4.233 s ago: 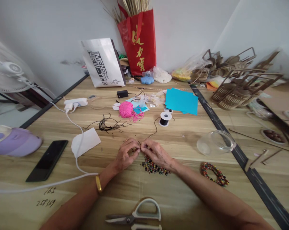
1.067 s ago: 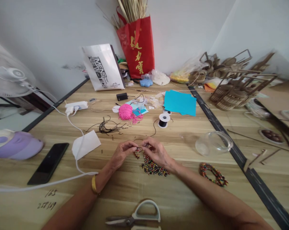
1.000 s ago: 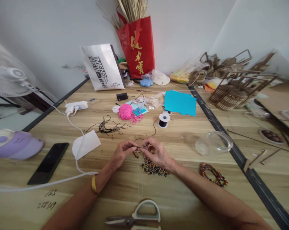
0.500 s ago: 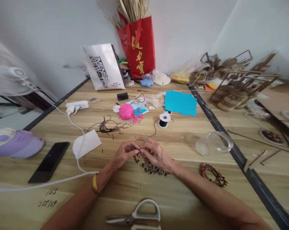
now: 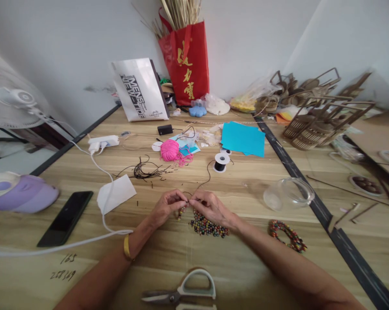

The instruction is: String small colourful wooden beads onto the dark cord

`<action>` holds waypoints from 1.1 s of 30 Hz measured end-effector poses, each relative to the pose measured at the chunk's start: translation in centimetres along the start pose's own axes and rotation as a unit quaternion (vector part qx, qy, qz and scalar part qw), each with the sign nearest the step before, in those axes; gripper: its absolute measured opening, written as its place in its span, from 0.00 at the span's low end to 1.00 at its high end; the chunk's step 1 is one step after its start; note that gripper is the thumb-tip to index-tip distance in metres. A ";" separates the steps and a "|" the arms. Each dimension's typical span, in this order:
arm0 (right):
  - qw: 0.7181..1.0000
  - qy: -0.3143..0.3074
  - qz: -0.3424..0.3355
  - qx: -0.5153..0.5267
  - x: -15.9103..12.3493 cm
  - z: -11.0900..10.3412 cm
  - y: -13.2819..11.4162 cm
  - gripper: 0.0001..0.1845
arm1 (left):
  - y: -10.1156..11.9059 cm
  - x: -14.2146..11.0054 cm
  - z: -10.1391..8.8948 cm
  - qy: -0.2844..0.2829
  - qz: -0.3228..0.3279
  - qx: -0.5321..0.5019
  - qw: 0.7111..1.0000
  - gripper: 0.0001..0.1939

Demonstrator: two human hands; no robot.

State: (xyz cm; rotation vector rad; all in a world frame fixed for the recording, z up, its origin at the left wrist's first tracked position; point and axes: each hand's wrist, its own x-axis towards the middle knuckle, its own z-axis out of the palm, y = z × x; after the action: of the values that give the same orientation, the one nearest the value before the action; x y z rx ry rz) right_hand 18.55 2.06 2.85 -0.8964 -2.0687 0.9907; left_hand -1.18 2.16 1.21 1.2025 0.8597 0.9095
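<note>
My left hand (image 5: 168,208) pinches a thin black cord near its fingertips, and a short string of coloured beads (image 5: 180,212) hangs below them. My right hand (image 5: 210,209) is closed in a pinch on the same cord (image 5: 187,193), its fingertips almost touching the left ones. Whether a bead is between the fingertips is too small to tell. Under my right hand lies a pile of loose multicoloured beads (image 5: 209,226). Beyond the hands stands a white spool of black cord (image 5: 221,162), with a strand running from it toward my right hand.
Scissors (image 5: 181,292) lie at the near edge. Finished-looking bead loops (image 5: 287,235) and a clear jar (image 5: 288,193) are on the right. A phone (image 5: 65,218), white paper (image 5: 116,193) and white cable are left. Cut black cords (image 5: 146,168) and pink yarn (image 5: 169,150) lie farther back.
My hands came apart with the cord stretched between them, then drew back together fingertip to fingertip. The hanging bead string has come into view and swung slightly left.
</note>
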 end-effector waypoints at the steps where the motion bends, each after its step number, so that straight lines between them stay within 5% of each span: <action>1: 1.000 -0.008 0.010 0.013 0.0 0.0 0.1 0.16 | 0.0 0.0 0.0 -0.004 0.002 -0.015 1.000 0.08; 16: 1.000 -0.012 0.013 -0.023 0.0 -0.4 -0.1 0.15 | 0.2 0.1 0.0 -0.066 0.054 -0.038 0.996 0.06; 20: 1.000 0.001 0.014 -0.027 0.0 -0.3 0.2 0.16 | 0.3 0.0 0.1 -0.037 0.045 -0.043 0.997 0.07; 26: 0.994 0.108 -0.013 -0.029 -0.1 0.1 0.3 0.12 | 0.5 -0.1 0.4 0.039 0.050 0.016 0.998 0.06; 33: 0.990 0.096 -0.079 -0.069 -0.4 0.8 0.1 0.05 | 0.8 -0.1 1.0 0.054 0.044 0.049 0.996 0.10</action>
State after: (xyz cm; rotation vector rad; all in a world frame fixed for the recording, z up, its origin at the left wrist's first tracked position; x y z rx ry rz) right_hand 18.15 1.49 2.32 -0.8471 -2.0268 0.6577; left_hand -0.39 1.76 2.21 1.2946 0.9531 1.0210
